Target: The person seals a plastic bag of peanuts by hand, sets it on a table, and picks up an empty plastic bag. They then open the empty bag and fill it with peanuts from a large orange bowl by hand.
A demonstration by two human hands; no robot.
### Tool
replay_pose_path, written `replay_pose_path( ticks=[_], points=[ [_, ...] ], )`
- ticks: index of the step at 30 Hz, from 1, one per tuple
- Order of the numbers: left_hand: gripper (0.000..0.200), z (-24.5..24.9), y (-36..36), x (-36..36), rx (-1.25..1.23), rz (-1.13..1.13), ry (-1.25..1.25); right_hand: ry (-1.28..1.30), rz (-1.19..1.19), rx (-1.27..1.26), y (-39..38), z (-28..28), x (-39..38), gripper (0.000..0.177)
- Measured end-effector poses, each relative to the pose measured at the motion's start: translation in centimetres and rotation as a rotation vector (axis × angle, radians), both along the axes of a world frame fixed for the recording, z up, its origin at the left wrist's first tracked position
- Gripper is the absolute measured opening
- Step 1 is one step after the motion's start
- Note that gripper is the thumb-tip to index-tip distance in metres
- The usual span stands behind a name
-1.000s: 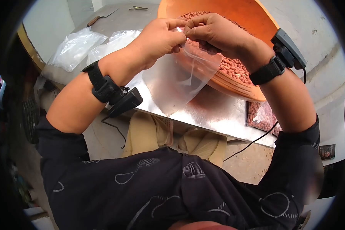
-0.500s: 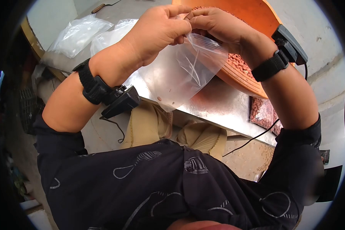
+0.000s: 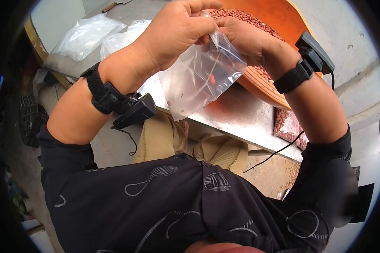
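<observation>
My left hand (image 3: 179, 31) pinches the top edge of a clear plastic bag (image 3: 190, 88) between thumb and fingers. Close against it, my right hand (image 3: 245, 40) also grips the bag near its top, its fingertips partly hidden by the plastic. The bag hangs down over the metal table (image 3: 228, 114), creased, with a few small specks near its bottom. Behind my right hand, an orange basin (image 3: 264, 90) holds reddish-brown nuts or beans (image 3: 251, 19).
More clear bags (image 3: 86, 36) lie on the table at the upper left, near a wooden-handled tool (image 3: 109, 7). Filled bags (image 3: 288, 126) rest at the right below the basin. A black cable (image 3: 274, 155) runs below the table edge.
My right hand has shifted slightly down, its fingers lower on the bag. The bag has crumpled on its right side, and more of the basin's contents show above my hands.
</observation>
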State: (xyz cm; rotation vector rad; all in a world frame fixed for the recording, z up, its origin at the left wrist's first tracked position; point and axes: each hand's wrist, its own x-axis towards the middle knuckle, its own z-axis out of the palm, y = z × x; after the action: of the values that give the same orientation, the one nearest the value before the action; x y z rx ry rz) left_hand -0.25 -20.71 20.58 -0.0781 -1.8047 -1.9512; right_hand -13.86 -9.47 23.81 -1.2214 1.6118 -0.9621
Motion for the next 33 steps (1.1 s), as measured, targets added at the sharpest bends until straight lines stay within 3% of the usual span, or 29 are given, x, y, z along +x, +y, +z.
replay_pose_path(
  ticks=[4, 6, 10, 12, 15, 17, 21, 24, 28, 29, 33],
  points=[
    [0.051, -0.7, -0.9, 0.5, 0.029, -0.071, 0.106, -0.031, -0.093, -0.039, 0.3, 0.6, 1.4, 0.017],
    [0.051, -0.9, -1.4, 0.4, -0.064, -0.018, 0.027, -0.071, -0.138, -0.095, -0.2, 0.1, 0.9, 0.017],
    [0.049, -0.5, -0.7, 1.1, -0.159, 0.01, 0.097, -0.103, -0.008, -0.024, -0.1, 1.5, -1.5, 0.018],
    [0.047, -0.1, -0.1, 0.7, -0.072, 0.025, 0.094, -0.134, 0.014, -0.035, 0.0, 1.9, -1.6, 0.019],
    [0.043, 1.0, 0.4, -0.7, 0.071, -0.063, 0.2, 0.044, -0.093, -0.135, -0.2, 3.2, -2.2, 0.017],
    [0.037, 1.5, -1.8, -3.1, 0.048, -0.14, 0.278, -0.072, -0.122, -0.218, -0.4, 5.1, -1.7, 0.018],
    [0.033, 7.0, 1.5, -5.0, 0.032, -0.067, 0.399, -0.041, -0.097, -0.345, 0.8, 10.1, -4.1, 0.023],
    [0.034, 8.8, 2.5, -8.6, 0.004, -0.17, 0.54, 0.079, -0.145, -0.385, 3.2, 13.5, -6.0, 0.023],
    [0.033, 7.3, 4.6, -12.2, 0.059, -0.198, 0.357, 0.098, -0.255, -0.269, 5.0, 11.0, -8.1, 0.016],
    [0.034, 6.3, 4.8, -13.6, 0.056, -0.18, 0.324, 0.268, -0.098, -0.191, 6.2, 9.8, -11.6, 0.024],
    [0.035, 4.4, 5.0, -15.0, -0.024, -0.147, 0.166, 0.28, -0.238, -0.074, 7.2, 6.7, -11.5, 0.028]
  ],
)
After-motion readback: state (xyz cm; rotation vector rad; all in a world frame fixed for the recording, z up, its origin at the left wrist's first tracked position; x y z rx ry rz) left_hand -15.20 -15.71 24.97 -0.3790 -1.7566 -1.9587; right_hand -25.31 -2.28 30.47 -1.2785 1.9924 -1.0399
